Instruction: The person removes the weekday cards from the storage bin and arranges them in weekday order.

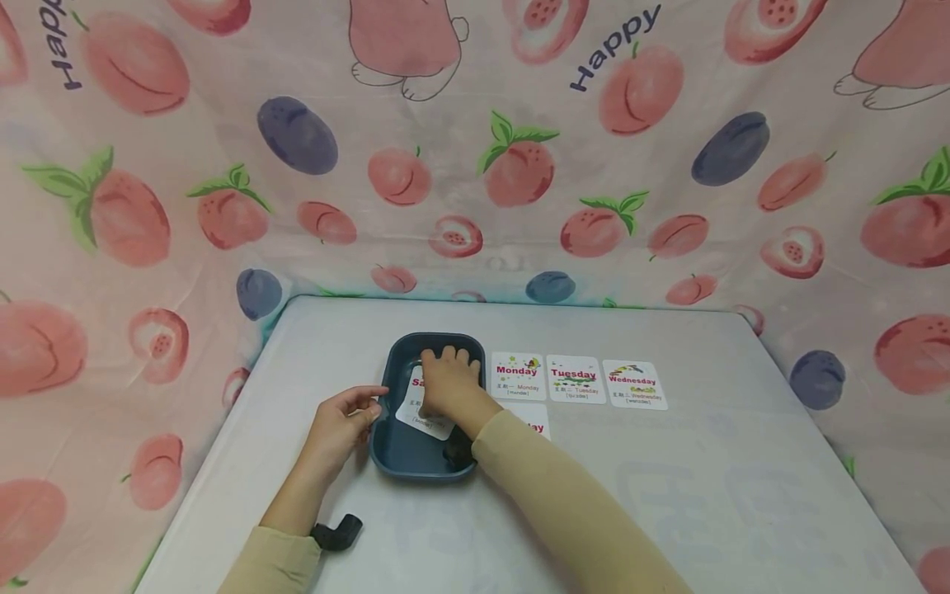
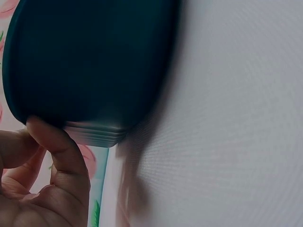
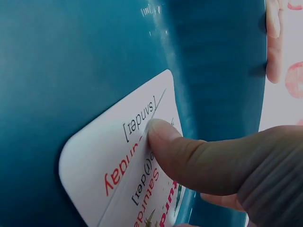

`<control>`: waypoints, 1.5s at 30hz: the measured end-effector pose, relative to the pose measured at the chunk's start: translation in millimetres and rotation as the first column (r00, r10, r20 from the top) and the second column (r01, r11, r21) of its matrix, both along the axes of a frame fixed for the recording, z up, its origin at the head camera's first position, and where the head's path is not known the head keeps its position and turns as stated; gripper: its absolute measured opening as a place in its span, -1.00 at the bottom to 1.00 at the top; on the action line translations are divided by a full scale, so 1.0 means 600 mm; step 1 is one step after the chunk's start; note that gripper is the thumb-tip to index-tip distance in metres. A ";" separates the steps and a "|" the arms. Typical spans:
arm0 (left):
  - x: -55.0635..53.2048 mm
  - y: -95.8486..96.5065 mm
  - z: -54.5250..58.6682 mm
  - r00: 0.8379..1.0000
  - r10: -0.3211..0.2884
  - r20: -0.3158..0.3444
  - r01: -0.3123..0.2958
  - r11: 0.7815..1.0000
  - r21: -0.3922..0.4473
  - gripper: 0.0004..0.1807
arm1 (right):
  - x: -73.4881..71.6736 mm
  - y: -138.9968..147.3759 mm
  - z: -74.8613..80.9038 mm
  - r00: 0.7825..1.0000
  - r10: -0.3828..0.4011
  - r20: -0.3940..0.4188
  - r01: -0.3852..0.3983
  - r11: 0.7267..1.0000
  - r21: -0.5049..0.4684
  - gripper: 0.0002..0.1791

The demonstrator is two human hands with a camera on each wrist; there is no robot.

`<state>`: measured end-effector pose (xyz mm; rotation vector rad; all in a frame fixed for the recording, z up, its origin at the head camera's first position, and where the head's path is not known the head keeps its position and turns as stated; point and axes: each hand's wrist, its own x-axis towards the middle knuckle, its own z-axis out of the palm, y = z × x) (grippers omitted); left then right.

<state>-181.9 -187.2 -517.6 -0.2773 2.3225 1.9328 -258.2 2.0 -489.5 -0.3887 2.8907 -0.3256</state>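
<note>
A dark blue tray [image 1: 416,470] stands on the table with a Saturday card [image 1: 418,381] in it. In the right wrist view a Sunday card [image 3: 104,146] lies partly beneath the Saturday card [image 3: 156,189]. Reaching into the tray, my right hand [image 1: 451,384] pinches the Saturday card, its thumb on the printed face; the other fingers are mostly hidden in the wrist view. My left hand [image 1: 345,421] touches the tray's left side from outside with thumb and fingertips. The left wrist view shows that hand [image 2: 52,175] against the tray's outer wall [image 2: 94,135].
Right of the tray lie a Monday card [image 1: 517,377], a Tuesday card [image 1: 576,380] and a Wednesday card [image 1: 634,385] in a row. Below Monday, a card ending in "ay" [image 1: 536,421] is partly covered by my right sleeve. A fruit-print cloth [image 1: 460,190] hangs behind the white table [image 1: 705,487].
</note>
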 end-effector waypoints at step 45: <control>0.004 0.003 0.006 1.000 0.004 0.004 -0.004 1.000 0.018 -0.63 | 0.011 -0.010 0.010 0.984 0.065 -0.168 -0.068 0.998 -0.016 -0.39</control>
